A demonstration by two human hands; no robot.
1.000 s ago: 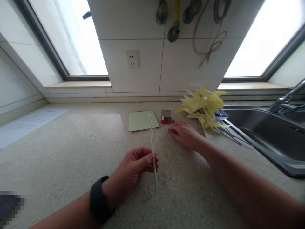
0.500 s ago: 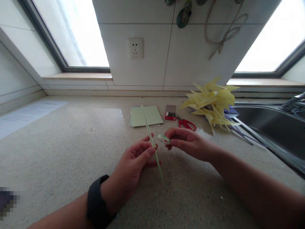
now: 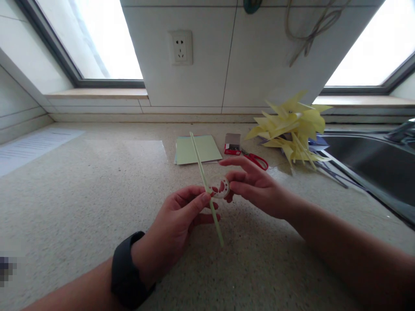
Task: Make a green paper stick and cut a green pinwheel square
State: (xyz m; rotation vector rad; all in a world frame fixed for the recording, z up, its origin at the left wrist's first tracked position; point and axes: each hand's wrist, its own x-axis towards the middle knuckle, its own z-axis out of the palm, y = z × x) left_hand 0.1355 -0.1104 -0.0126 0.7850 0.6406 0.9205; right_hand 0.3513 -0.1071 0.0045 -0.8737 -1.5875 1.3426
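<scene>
A thin pale green stick (image 3: 199,162), likely rolled paper, is pinched between the thumb and fingers of my left hand (image 3: 186,207). It slants from the upper left down toward me. My right hand (image 3: 251,185) grips a small clear roll of tape (image 3: 226,186) with a ring-shaped core, close beside the stick. Its index finger is stretched out above the roll. Where the tape nears the stick, my left fingertips partly hide it, so contact is unclear.
Behind my hands lie a stack of pale green paper (image 3: 207,151), a small red box (image 3: 232,150) and red-handled scissors (image 3: 259,161). Yellow paper pinwheels (image 3: 292,125) are heaped by the steel sink (image 3: 363,160). A printed sheet (image 3: 39,147) rests at left.
My right hand has turned the tape so its round side faces me, and its index finger has lifted outward. The whole view has tilted slightly downward.
</scene>
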